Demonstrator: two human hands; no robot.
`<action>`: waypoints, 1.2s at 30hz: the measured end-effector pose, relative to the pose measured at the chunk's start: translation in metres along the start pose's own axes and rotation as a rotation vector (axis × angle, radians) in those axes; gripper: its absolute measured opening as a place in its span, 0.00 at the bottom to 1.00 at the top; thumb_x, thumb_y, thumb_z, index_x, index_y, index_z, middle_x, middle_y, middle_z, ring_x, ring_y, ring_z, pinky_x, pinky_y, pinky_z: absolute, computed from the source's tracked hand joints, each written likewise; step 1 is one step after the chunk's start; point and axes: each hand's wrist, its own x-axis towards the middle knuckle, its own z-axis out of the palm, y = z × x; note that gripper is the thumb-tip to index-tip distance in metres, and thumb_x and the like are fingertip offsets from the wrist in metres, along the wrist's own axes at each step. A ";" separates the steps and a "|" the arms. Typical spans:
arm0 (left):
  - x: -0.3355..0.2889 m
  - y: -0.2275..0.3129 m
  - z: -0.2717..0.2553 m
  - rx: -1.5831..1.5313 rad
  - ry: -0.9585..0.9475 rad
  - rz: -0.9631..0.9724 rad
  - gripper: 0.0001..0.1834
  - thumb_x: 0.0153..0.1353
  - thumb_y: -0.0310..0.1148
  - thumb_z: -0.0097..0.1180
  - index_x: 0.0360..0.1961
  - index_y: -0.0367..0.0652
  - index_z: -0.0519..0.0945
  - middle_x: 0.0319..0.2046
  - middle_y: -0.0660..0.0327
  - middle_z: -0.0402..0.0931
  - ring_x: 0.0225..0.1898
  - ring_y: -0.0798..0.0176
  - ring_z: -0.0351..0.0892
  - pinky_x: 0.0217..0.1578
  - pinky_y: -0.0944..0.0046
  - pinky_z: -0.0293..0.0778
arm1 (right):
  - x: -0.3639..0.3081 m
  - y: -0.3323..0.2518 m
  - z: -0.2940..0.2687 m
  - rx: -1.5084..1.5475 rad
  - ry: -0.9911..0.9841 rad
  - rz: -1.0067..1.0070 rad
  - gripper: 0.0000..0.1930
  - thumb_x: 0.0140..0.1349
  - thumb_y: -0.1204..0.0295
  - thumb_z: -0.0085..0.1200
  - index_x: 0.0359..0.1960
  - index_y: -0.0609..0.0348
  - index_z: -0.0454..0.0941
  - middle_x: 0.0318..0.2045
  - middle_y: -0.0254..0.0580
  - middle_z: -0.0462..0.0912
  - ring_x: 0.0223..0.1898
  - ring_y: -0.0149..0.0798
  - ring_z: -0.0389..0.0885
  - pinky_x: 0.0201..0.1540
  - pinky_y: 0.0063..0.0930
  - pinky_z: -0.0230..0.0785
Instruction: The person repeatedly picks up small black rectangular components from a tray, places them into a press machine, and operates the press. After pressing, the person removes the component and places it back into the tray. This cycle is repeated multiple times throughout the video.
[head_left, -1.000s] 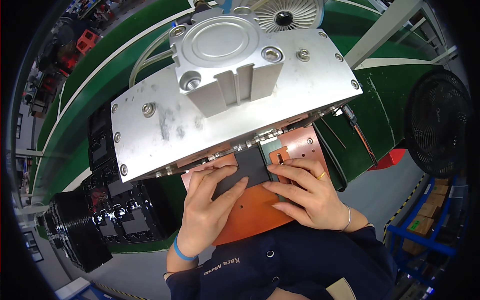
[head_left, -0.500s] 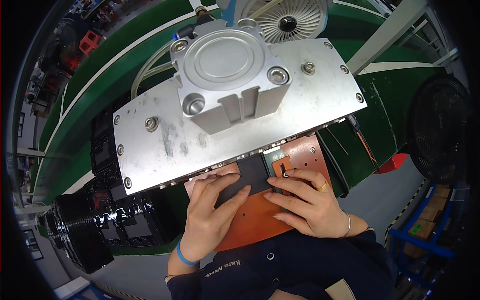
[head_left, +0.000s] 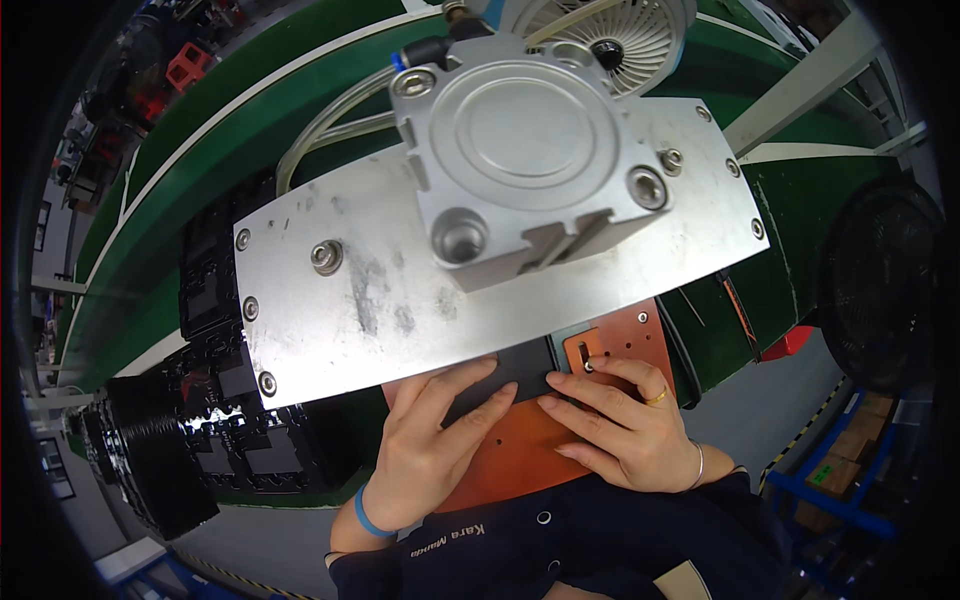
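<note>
A dark grey flat rectangular piece (head_left: 518,372) lies on an orange-copper base plate (head_left: 515,455), its far end under the metal press. My left hand (head_left: 430,445) closes over its left part, index finger and thumb on its surface. From the right, my right hand (head_left: 630,430) has its fingers spread, with fingertips touching the piece's right edge. Its index finger rests by the screw in a slotted orange block (head_left: 583,352). The press's silver top plate (head_left: 330,310) carries a square pneumatic cylinder (head_left: 525,140) and hides what lies beneath.
Black glossy trays (head_left: 265,450) with grey pieces stand on the left of the green bench. A white fan (head_left: 610,55) stands behind the press and a black fan (head_left: 880,285) at the right. A cutter knife (head_left: 738,310) lies right of the press. Hoses run behind the cylinder.
The view has shifted, so the press looks larger and covers more of the base plate. Both hands keep nearly the same places on the dark piece.
</note>
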 end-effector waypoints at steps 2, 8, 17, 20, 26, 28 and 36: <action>0.000 0.001 -0.001 -0.006 -0.011 -0.008 0.18 0.43 0.24 0.71 0.39 0.48 0.89 0.44 0.59 0.80 0.45 0.55 0.74 0.47 0.58 0.72 | 0.000 -0.001 -0.001 -0.025 -0.009 -0.001 0.24 0.53 0.62 0.65 0.52 0.53 0.81 0.58 0.33 0.76 0.56 0.43 0.68 0.54 0.38 0.65; 0.000 0.003 -0.003 -0.021 -0.043 -0.023 0.17 0.44 0.24 0.70 0.39 0.48 0.89 0.44 0.59 0.80 0.47 0.57 0.75 0.49 0.59 0.71 | 0.002 -0.004 -0.001 -0.093 -0.008 -0.005 0.24 0.53 0.60 0.65 0.52 0.53 0.81 0.57 0.31 0.77 0.55 0.42 0.68 0.55 0.38 0.65; 0.007 -0.002 -0.008 -0.051 -0.054 0.092 0.18 0.49 0.21 0.63 0.44 0.38 0.85 0.42 0.52 0.79 0.42 0.53 0.83 0.42 0.62 0.81 | 0.002 -0.007 0.000 -0.196 -0.008 -0.015 0.24 0.53 0.57 0.64 0.52 0.50 0.82 0.57 0.27 0.77 0.56 0.39 0.68 0.58 0.38 0.63; 0.007 -0.002 -0.009 -0.039 -0.064 0.092 0.19 0.48 0.21 0.62 0.45 0.38 0.85 0.43 0.52 0.79 0.43 0.53 0.83 0.43 0.62 0.81 | 0.002 -0.008 -0.001 -0.219 -0.012 -0.016 0.24 0.53 0.56 0.64 0.51 0.50 0.82 0.57 0.26 0.77 0.57 0.39 0.67 0.59 0.38 0.62; 0.001 0.002 -0.007 -0.006 -0.082 -0.019 0.17 0.43 0.24 0.68 0.38 0.49 0.89 0.45 0.59 0.81 0.49 0.58 0.75 0.52 0.60 0.69 | 0.003 -0.008 -0.002 -0.213 -0.021 -0.013 0.23 0.54 0.55 0.64 0.51 0.49 0.83 0.57 0.26 0.77 0.57 0.39 0.68 0.60 0.38 0.62; 0.001 0.002 -0.007 -0.008 -0.081 -0.018 0.17 0.43 0.24 0.68 0.39 0.49 0.89 0.45 0.59 0.81 0.49 0.58 0.75 0.51 0.60 0.69 | 0.002 -0.008 -0.001 -0.213 -0.020 -0.013 0.23 0.54 0.55 0.64 0.51 0.49 0.83 0.57 0.26 0.76 0.57 0.39 0.68 0.60 0.38 0.61; 0.000 0.002 -0.007 0.010 -0.071 -0.018 0.18 0.43 0.24 0.69 0.39 0.50 0.89 0.44 0.59 0.81 0.45 0.58 0.76 0.48 0.60 0.72 | -0.004 -0.006 0.002 -0.130 0.103 -0.003 0.20 0.52 0.58 0.65 0.45 0.52 0.84 0.52 0.33 0.79 0.54 0.39 0.71 0.58 0.38 0.64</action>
